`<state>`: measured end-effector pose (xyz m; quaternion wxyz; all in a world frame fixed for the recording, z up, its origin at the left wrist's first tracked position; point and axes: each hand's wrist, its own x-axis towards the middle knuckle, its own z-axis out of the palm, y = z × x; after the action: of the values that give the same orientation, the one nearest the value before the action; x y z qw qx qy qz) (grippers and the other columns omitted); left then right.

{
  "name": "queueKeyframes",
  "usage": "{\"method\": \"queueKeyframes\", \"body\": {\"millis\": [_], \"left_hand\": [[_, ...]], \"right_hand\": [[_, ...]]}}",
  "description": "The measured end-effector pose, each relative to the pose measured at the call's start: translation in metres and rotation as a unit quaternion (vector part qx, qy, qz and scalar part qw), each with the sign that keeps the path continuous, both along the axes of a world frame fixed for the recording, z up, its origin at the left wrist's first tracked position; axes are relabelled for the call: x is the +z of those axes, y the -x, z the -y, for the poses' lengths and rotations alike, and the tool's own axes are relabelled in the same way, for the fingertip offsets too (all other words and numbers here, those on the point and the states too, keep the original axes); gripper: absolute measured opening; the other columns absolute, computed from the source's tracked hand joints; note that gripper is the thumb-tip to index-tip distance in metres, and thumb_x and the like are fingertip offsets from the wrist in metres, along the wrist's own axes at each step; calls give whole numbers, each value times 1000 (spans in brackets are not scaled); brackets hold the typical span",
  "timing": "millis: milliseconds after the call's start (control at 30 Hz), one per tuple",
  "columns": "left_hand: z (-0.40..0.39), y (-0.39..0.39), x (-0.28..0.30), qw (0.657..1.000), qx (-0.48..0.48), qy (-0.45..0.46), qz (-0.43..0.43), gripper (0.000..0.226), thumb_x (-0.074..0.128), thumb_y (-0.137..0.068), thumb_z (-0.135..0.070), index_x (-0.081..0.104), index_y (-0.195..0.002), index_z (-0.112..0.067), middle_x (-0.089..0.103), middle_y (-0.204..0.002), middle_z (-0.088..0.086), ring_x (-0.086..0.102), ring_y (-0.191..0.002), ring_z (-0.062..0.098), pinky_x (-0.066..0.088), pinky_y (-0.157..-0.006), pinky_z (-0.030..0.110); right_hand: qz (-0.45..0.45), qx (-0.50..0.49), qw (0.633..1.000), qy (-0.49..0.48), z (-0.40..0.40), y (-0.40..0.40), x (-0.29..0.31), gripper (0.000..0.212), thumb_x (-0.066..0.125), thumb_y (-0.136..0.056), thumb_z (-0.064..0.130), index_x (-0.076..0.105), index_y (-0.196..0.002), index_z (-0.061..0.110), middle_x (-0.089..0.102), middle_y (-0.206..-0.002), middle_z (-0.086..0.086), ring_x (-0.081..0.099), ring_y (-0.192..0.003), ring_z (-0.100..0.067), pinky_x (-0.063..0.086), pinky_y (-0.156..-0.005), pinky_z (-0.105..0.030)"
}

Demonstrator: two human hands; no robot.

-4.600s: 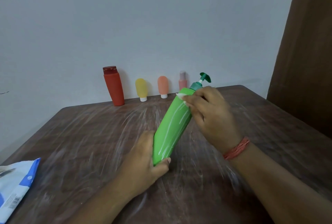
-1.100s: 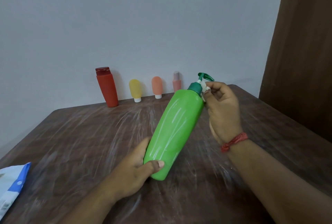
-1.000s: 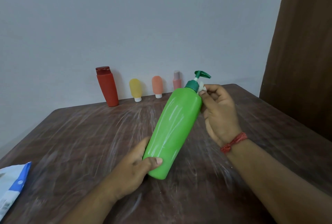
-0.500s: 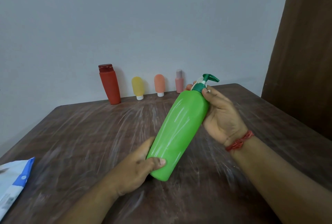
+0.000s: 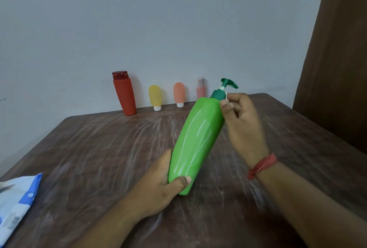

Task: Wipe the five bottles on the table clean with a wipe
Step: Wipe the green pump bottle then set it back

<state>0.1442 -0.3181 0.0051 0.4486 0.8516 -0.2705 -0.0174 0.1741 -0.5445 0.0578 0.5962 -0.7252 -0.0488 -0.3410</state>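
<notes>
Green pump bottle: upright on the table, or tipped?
Tipped. The green pump bottle leans, pump end up and away, its base gripped by the left hand, the right hand at its collar.

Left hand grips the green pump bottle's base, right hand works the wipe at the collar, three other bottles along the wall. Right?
Not quite: the head view shows four bottles along the wall, red, yellow, orange and pink. The rest holds.

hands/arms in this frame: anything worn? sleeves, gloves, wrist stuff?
Both forearms are bare in view: no sleeves, no gloves. The right hand has a red-orange thread band wound several times round the wrist. The left hand shows nothing worn: no ring, watch or band visible.
</notes>
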Motion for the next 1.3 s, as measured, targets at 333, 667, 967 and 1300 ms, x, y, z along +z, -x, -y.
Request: {"method": "queueKeyframes", "body": {"millis": [333, 667, 967, 1300], "left_hand": [[-5, -12, -11, 996, 81, 30, -5, 43, 56, -73, -65, 47, -112, -48, 63, -98, -12, 61, -88, 4, 47, -67, 16], [-11, -13, -9, 982, 44, 159, -89, 43, 65, -75, -56, 57, -116, -58, 71, -114, -17, 68, -102, 1, 50, -79, 13], [-12, -15, -10, 977, 38, 175, -116, 64, 66, -72, -57, 48, -133, -46, 69, -119, -21, 66, -109, 1, 51, -83, 15], [-11, -13, -5, 980, 24, 160, -118, 63, 64, -74, -57, 47, -132, -42, 69, -117, -23, 66, -110, 2, 50, -86, 16]], "right_hand": [[101, -57, 934, 337, -16, 4, -11, 36, 56, -94, -5, 64, -128, 2, 55, -135, -9, 55, -123, -21, 43, -107, -25], [153, -54, 929, 331, -15, 4, -16, 20, 68, -87, -1, 71, -104, 8, 67, -102, -3, 61, -94, -14, 43, -88, -14], [152, -13, 934, 324, -20, 9, -18, 16, 69, -91, 6, 71, -106, 5, 65, -109, -4, 62, -102, -16, 50, -95, -28], [169, -26, 935, 310, -16, 7, -22, 14, 70, -90, 3, 72, -103, 5, 66, -100, -3, 61, -91, -10, 49, -84, -18]]}}
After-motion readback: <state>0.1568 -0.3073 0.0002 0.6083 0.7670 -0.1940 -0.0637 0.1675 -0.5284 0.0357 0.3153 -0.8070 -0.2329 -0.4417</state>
